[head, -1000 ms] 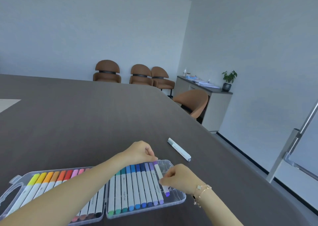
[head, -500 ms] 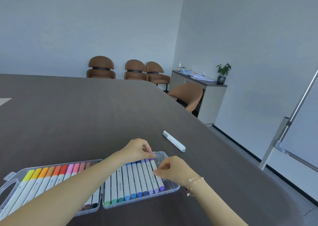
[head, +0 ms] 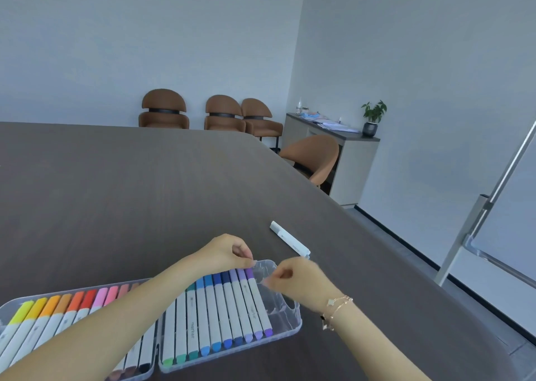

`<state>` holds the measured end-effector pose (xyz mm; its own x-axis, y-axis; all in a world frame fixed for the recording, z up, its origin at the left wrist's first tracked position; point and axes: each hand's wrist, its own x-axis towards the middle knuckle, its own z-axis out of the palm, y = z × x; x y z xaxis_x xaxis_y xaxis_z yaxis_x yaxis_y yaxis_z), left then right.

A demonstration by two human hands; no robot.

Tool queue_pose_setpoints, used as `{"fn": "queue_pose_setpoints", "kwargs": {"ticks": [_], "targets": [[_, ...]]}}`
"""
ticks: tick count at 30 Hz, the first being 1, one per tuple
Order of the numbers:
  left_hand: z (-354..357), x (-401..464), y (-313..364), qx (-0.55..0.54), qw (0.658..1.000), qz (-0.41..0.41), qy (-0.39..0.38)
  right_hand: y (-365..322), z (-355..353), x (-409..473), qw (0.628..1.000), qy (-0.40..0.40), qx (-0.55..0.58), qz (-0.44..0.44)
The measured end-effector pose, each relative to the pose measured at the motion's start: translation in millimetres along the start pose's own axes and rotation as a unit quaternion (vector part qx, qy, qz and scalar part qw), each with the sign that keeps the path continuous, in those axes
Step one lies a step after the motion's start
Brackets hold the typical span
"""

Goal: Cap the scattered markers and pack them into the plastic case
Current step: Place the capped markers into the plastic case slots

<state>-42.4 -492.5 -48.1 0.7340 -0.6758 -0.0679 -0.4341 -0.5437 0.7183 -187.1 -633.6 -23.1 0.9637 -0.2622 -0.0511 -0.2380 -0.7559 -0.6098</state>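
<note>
We see the plastic case [head: 285,321] nearly full, so we would press the purple marker [head: 259,305] flat into its slot before reaching for the last one. Our left hand [head: 224,253] has curled fingertips pinching that marker's far end. Right of them, our right hand [head: 298,280] is curled, apparently holding nothing. Beyond its knuckles lies the white marker [head: 290,239] on the table [head: 145,192].

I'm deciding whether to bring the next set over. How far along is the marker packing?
Nearly finished. Both halves of the plastic case hold rows of capped markers, the purple marker last in its row. The left hand touches that marker's top; the right hand holds nothing visible. Left: one white marker on the table, and the free slot.
</note>
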Motion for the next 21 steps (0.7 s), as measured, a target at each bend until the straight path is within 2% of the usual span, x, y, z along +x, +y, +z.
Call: {"fn": "queue_pose_setpoints", "kwargs": {"ticks": [3, 5, 9, 16, 21], "targets": [[-3.7, 22.5, 0.4, -0.009, 0.999, -0.008, 0.048, 15.7, -24.5, 32.3, 0.993, 0.103, -0.032, 0.044], [-5.3, 42.4, 5.6, -0.009, 0.997, -0.016, 0.076, 28.2, -36.5, 54.4, 0.988, 0.123, -0.048, 0.077], [-1.1, 88.0, 16.7, -0.006, 0.995, -0.017, 0.103, 53.4, -44.5, 90.2, 0.983, 0.120, -0.075, 0.113], [21.5, 141.2, 17.8, 0.006, 0.994, -0.034, 0.108, 70.6, -34.7, 112.1, 0.988, 0.102, -0.010, 0.112], [27.3, 140.2, 24.4, 0.007, 0.995, -0.025, 0.099, 65.5, -29.0, 113.8, 0.984, 0.104, -0.099, 0.108]]}}
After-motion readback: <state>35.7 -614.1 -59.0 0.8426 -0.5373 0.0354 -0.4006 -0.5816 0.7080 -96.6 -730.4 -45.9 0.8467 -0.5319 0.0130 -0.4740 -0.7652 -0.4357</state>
